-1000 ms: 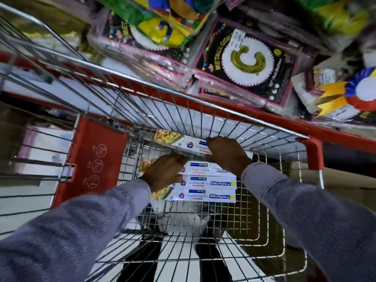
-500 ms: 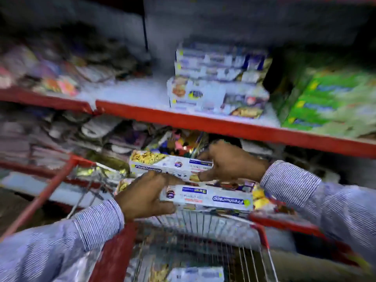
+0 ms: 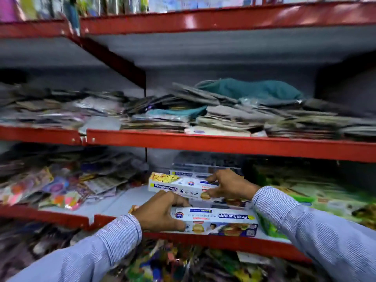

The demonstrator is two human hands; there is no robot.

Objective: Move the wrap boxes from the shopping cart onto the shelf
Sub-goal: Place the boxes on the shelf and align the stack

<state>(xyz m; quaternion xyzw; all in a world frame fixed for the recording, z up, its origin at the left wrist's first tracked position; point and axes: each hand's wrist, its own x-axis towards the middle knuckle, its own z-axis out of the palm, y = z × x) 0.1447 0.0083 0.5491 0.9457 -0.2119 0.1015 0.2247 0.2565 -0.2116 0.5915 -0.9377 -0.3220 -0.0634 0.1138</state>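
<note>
My left hand [image 3: 160,213] grips the left end of a white Freshwrapp wrap box [image 3: 219,222] that lies lengthwise at the front edge of the red-edged shelf [image 3: 77,218]. My right hand [image 3: 230,185] holds the right end of a second wrap box [image 3: 173,185], a little higher and further back, over the shelf. Behind that one, more wrap boxes [image 3: 183,173] are stacked at the back of the shelf. The shopping cart is out of view.
Colourful party packets [image 3: 50,186] lie left of the boxes on the same shelf, green packages [image 3: 325,202] to the right. The shelf above [image 3: 223,142] carries piles of flat packets. More packets [image 3: 183,265] fill the level below.
Both hands lifted a wrap box each out of the cart and carried them up and forward to the shelf. The view rose from the cart to the shelves.
</note>
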